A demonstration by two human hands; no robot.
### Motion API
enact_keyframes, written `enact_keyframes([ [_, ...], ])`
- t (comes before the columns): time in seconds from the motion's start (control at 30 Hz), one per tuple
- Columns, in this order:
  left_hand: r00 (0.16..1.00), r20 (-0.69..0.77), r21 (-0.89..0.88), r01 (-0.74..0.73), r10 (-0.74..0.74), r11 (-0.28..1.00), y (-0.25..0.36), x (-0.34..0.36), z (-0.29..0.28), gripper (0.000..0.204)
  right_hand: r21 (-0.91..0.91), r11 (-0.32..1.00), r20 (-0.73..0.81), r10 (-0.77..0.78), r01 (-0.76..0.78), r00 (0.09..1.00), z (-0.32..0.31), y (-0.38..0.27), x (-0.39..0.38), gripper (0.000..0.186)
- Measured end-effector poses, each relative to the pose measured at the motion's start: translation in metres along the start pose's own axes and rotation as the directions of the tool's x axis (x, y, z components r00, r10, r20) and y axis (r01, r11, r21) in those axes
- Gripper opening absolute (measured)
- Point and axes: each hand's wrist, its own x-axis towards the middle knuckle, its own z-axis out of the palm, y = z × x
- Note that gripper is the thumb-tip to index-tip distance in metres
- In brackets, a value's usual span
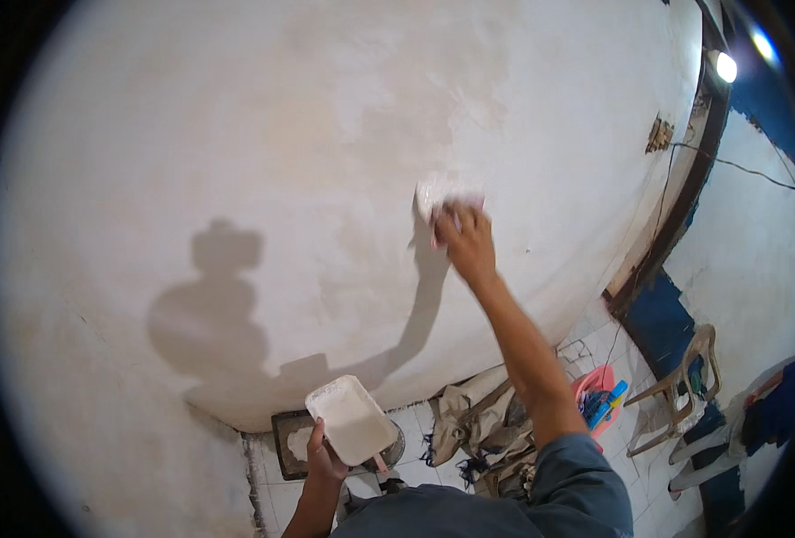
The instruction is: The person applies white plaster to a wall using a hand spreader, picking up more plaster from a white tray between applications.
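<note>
My right hand (pixel 466 235) is raised against the off-white wall (pixel 343 179), closed around a flat pinkish tool smeared with white (pixel 438 193). Its face lies on or very near the plaster; the fingers and blur hide its exact kind. Lower down, my left hand (pixel 323 462) grips a shallow white rectangular tray (pixel 386 437) by its left edge. Off-white paste appears to coat the tray's inside. Patches of beige and white mottle the wall around the tool.
Below the tray, a dark-rimmed pan (pixel 282 455) with white residue rests on the tiled floor. Crumpled tan sheeting (pixel 469 417) lies along the wall's base. At the right stand a pink basin (pixel 596 381) with blue items and a plastic chair (pixel 698 368). A person in dark blue (pixel 778 408) is beyond.
</note>
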Motion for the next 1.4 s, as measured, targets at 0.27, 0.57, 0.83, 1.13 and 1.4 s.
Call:
enact_keyframes([
  [0.27, 0.999, -0.035, -0.021, -0.006, 0.005, 1.0, 0.002, 0.0, -0.01, 0.055, -0.117, 0.986, -0.268, 0.082, -0.117, 0.96, -0.134, 0.042, 0.231, 0.023],
  [0.57, 0.999, -0.027, -0.042, -0.039, 0.038, 0.998, 0.004, -0.005, -0.012, 0.054, -0.179, 0.975, -0.019, 0.13, -0.131, 0.991, -0.027, 0.008, 0.11, 0.035],
  [0.83, 1.0, -0.023, -0.073, 0.002, -0.004, 0.997, -0.001, 0.006, -0.017, 0.055, 0.03, 0.998, 0.335, 0.046, -0.059, 0.941, 0.022, -0.067, -0.226, 0.042],
  [1.13, 0.996, 0.087, -0.101, 0.033, -0.024, 0.994, 0.003, 0.009, -0.019, 0.053, 0.638, 0.185, 0.662, 0.365, -0.748, 0.655, -0.093, -0.178, -0.053, 0.027],
  [1.4, 0.989, 0.138, -0.105, 0.068, -0.053, 0.992, -0.006, 0.021, -0.026, 0.055, 0.292, 0.514, 0.907, 0.12, -0.807, 0.404, -0.077, -0.226, -0.094, 0.042],
])
